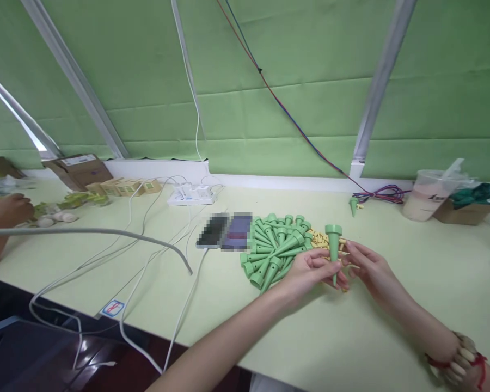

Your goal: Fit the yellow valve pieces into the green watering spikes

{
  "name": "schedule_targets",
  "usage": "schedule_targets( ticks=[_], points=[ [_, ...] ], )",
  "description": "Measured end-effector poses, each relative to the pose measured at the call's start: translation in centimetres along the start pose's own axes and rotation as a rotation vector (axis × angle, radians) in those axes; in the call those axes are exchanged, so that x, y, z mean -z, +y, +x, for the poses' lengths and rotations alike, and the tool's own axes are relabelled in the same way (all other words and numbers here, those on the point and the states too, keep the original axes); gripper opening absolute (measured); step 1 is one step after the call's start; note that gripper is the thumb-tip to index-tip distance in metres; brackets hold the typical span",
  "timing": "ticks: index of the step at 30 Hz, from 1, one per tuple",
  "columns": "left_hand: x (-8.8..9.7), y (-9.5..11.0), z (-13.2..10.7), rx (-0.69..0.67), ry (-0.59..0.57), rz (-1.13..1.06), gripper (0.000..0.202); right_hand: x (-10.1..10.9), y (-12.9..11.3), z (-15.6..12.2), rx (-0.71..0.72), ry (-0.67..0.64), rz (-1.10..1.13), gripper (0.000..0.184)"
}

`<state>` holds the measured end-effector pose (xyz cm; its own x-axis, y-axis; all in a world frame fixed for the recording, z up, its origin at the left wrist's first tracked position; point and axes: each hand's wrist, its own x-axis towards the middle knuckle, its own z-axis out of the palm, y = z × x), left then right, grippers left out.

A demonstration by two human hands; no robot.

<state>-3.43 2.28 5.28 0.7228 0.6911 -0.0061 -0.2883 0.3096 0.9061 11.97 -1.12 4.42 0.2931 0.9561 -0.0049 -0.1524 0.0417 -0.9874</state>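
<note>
My left hand (310, 270) grips a green plastic watering spike (334, 242), wide cap up and narrow tip down. Close on its right, my right hand (367, 262) pinches a small yellow plastic piece (342, 241) against or right beside the spike; whether the two touch I cannot tell. A heap of similar green spikes (271, 245) lies to the left of my hands. Behind the held spike is a pile of small yellow pieces (319, 238), partly hidden by my hands.
Two blurred phone-like devices (224, 231) lie left of the heap. White cables (128, 305) run from a power strip (190, 194) over the table's front edge. A drink cup (428, 196) stands back right, near one green spike (353, 206). Another person's hand (10, 211) is far left.
</note>
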Motion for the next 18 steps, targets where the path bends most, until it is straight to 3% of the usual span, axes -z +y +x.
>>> schedule_targets(
  ticks=[7,18],
  points=[
    [-0.3,-0.9,-0.2,0.043,-0.115,-0.04,0.052,0.3,0.7,0.4,-0.1,0.007,-0.026,0.046],
    [-0.4,0.3,-0.4,0.014,-0.1,0.132,0.045,-0.4,0.0,0.3,-0.065,-0.066,0.019,0.035]
  ],
)
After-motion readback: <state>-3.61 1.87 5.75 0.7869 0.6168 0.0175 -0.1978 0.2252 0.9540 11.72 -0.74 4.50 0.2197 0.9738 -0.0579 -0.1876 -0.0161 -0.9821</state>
